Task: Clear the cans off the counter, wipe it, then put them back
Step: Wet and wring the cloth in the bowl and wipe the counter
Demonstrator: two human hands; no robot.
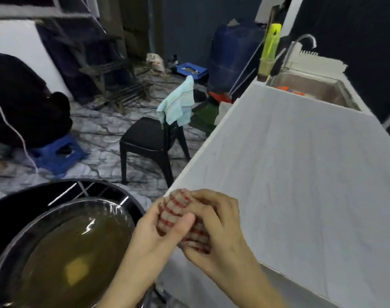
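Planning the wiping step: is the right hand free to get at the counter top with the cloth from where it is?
Probably yes. The right hand and left hand both grip the checked cloth right at the counter's near corner, and the white top shows nothing standing on it up to the sink.

Counter (pixel 300 165): pale, matt, faint wood-grain look, smooth; cloth (pixel 178 210): woven fabric, red-and-white check, bunched in both hands; basin (pixel 114 207): shiny metal rim, glossy murky liquid inside; chair (pixel 151 138): black plastic, semi-gloss; towel (pixel 178 103) on chair back: soft light-blue cloth, matt; sink (pixel 311 90): dull steel; stool (pixel 60 154): blue plastic; floor: marble-look sheet w/ dark veins.
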